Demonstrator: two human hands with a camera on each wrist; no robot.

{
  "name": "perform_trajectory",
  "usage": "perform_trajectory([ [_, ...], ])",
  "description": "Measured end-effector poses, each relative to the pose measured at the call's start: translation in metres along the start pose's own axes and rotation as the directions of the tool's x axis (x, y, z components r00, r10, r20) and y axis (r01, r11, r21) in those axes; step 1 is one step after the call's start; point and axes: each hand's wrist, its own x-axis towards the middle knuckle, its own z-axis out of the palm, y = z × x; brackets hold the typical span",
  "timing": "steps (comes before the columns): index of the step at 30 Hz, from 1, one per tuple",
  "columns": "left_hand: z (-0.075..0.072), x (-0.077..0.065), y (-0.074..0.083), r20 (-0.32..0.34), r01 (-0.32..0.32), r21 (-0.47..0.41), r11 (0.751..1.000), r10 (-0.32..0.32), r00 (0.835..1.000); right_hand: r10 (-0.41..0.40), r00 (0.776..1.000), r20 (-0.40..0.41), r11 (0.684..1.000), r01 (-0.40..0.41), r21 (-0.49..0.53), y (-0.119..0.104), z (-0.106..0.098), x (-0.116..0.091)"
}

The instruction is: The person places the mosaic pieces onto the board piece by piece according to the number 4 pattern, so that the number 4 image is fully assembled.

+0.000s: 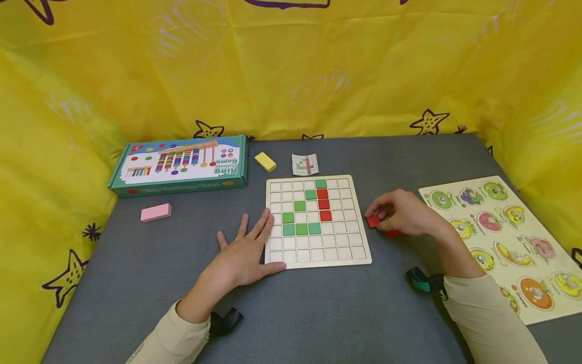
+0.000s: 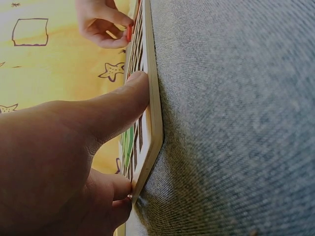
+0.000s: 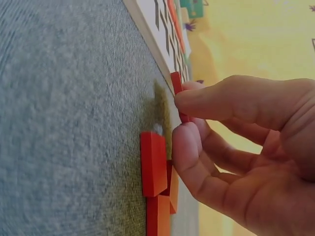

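A white grid board [image 1: 337,253] lies on the dark grey cloth, with several green tiles [image 1: 301,229] in its cells and three red tiles [image 1: 324,204] in a column. Its left edge is under my left hand [image 1: 243,258], fingers spread; the thumb presses the near left corner in the left wrist view. Off the board's right side, my right hand [image 1: 409,213] pinches a red square tile [image 3: 176,83] between thumb and fingertips, above the cloth. Below that hand lie several loose red tiles [image 3: 153,164], mostly hidden by it in the head view.
A small card with a printed grid pattern [image 1: 305,165] lies behind the board. Farther left are a yellow block [image 1: 265,162], a Ring Challenge Game box [image 1: 182,164] and a pink block [image 1: 156,213]. On the right lies a fruit puzzle board [image 1: 493,242]. Yellow curtains surround the table.
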Motion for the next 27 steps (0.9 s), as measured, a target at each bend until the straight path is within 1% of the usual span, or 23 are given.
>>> perform_trajectory([
  [9,0.0,0.0,0.0,0.004,0.0,0.002,1.0,0.0,1.0,0.003,0.998,-0.059,0.999,0.0,0.052,-0.013,0.003,0.0],
  [14,-0.001,0.0,0.0,0.006,0.0,0.005,1.0,0.0,1.0,0.013,0.996,-0.083,0.998,-0.008,0.063,-0.022,0.009,0.002],
  [20,-0.001,0.0,0.001,0.01,0.002,0.006,1.0,-0.002,1.0,0.005,0.998,-0.066,0.994,0.002,0.111,-0.034,0.023,0.008],
  [27,-0.001,0.0,0.001,0.008,0.005,0.002,1.0,-0.005,1.0,-0.018,0.999,-0.043,0.995,0.022,0.096,-0.046,0.037,0.019],
])
